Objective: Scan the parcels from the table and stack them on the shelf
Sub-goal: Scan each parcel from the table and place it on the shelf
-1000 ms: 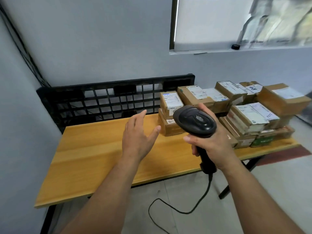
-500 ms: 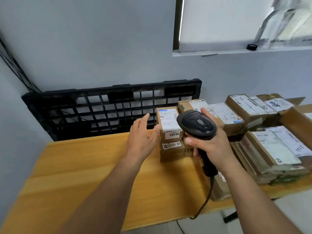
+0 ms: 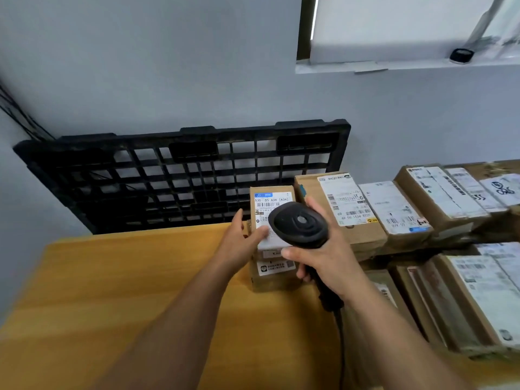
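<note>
At the far left a black plastic pallet (image 3: 183, 175) stood on edge against the grey wall, behind the back edge of the wooden desk (image 3: 112, 291). The left hand (image 3: 239, 240) reached across the desk to a small top parcel (image 3: 271, 197), which sat on a lower parcel (image 3: 270, 280) near the middle of the desk, just in front of the pallet. Its grip was closed on the top parcel's left edge, with the fingers along the left side and the thumb laid across the white label. Just right of that thumb, a black handheld scanner (image 3: 299, 223) hung over the same label, its head covering the label's lower right part. The right hand (image 3: 323, 263) held the scanner, its grip wrapped tight round the handle below the head, and a dark cable (image 3: 342, 347) ran down from the handle towards the near edge of the desk. Touching the small stack on its right lay a wider labelled parcel (image 3: 346, 209), and beyond it more cardboard parcels (image 3: 439, 192) sat side by side in a row. Nearer the camera another stack of parcels (image 3: 478, 291) filled the right end of the desk. High on the right, a small dark object (image 3: 461, 55) rested on the window sill (image 3: 337, 67).
</note>
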Tool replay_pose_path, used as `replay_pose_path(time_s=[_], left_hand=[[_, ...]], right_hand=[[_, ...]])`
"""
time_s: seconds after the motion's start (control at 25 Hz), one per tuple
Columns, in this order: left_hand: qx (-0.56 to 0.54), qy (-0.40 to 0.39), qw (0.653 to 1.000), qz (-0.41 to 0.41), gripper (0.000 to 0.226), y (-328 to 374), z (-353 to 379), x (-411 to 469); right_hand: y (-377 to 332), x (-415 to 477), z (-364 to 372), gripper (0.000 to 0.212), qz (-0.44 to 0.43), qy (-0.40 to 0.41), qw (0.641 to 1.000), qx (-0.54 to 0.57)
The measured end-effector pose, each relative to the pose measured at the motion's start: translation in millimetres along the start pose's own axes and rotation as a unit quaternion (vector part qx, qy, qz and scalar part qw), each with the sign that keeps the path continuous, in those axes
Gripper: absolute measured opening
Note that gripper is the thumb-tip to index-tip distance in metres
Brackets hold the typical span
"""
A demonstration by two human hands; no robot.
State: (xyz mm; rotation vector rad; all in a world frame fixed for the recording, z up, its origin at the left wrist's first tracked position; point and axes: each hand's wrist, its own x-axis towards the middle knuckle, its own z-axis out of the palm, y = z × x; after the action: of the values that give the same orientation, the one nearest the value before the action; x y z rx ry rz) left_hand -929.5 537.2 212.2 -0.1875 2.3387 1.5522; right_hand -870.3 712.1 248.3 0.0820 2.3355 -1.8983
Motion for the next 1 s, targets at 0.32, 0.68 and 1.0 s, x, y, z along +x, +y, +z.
replay_pose_path(time_s=[0.32, 0.68, 1.0], left_hand=[[-0.067, -0.105, 0.992, 0.036, 0.095, -17, -13, -26], [-0.127, -0.024, 0.984, 0.121, 0.113, -39, -87, -90], [-0.078, 0.059, 0.983, 0.158, 0.117, -74, -169, -155]], right_hand=[[-2, -17, 10, 0.101, -0.006, 0.017, 0.999, 0.036], [-47, -90, 64, 0.101, -0.08, 0.005, 0.995, 0.063], [-86, -177, 134, 0.102, -0.142, -0.074, 0.98, 0.119]])
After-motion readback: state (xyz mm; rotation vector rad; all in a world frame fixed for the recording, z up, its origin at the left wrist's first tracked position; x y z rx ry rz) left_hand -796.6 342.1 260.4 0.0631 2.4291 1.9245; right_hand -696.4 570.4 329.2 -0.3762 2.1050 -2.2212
